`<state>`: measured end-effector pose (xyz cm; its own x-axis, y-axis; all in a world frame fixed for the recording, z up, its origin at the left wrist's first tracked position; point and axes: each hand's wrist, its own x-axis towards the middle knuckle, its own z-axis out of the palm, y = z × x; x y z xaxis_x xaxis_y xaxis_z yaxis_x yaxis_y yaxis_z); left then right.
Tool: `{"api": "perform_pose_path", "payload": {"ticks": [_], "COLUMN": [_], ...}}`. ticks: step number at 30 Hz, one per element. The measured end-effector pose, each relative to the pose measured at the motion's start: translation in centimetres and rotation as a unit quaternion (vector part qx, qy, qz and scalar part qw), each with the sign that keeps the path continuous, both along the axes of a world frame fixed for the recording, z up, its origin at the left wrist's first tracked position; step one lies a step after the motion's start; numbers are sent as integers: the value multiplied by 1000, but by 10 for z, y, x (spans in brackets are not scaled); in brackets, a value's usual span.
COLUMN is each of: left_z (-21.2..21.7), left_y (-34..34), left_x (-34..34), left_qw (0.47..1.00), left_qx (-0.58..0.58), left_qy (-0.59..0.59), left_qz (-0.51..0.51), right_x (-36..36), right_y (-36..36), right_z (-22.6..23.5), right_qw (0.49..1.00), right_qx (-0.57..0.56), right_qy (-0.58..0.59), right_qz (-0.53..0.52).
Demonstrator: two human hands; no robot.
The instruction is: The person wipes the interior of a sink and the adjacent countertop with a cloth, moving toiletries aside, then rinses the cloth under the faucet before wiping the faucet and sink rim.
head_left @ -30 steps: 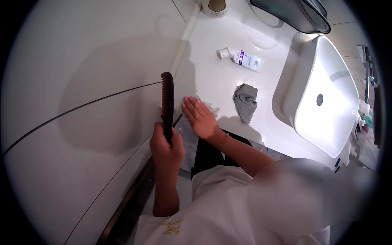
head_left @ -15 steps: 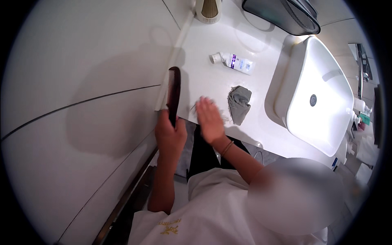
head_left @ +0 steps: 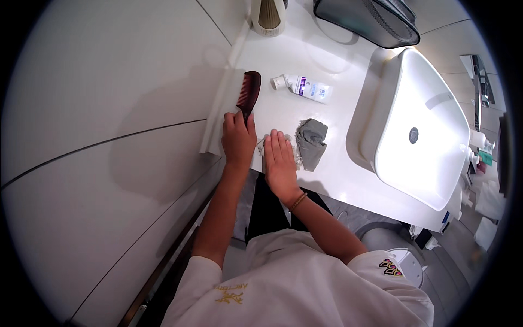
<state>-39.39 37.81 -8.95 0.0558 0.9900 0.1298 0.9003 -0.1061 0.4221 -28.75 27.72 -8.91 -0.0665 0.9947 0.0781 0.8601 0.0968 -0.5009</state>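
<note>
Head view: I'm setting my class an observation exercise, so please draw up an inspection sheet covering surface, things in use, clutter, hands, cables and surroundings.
Surface: white counter, glossy.
Things in use: dark reddish comb; pale frayed material, perhaps cloth, partly hidden.
Clutter: crumpled grey cloth; white and purple tube lying down; pale container and grey bag farther back.
Hands: left hand grips the comb's lower end; right hand lies flat over the frayed material.
Cables: nothing seen that is clearly one.
Surroundings: white basin at right; pale tiled wall at left.
</note>
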Motion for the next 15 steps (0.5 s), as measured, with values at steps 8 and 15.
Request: {"api": "perform_pose_path", "payload": {"ticks": [8,15], "left_z": [-3,-6], "left_y": [-5,-4], "left_x": [0,3], "left_qw": [999,997], "left_qx": [40,62], "left_qy": [-4,-26], "left_qz": [28,27], "right_x": [2,1], "right_y": [-10,-12], "right_z": [5,1], "right_qw": [1000,1000], "right_qx": [-15,-8], "right_qy": [7,3], "right_qz": [4,-5]}}
